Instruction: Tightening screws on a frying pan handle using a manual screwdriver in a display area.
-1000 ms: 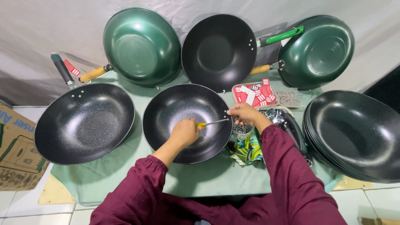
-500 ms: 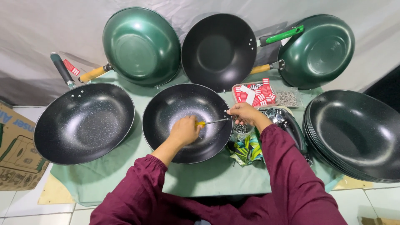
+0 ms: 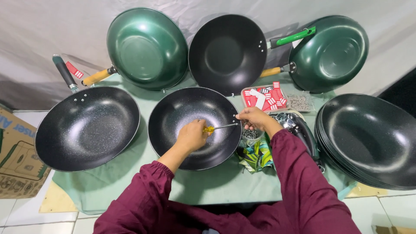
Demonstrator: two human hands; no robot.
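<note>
Speckled black wok at centre of the green-covered worktop. Left hand, inside the wok, grips a yellow-handled screwdriver whose tip meets the wok's right rim. Right hand is closed on that rim, just left of a tray of red packets.
</note>
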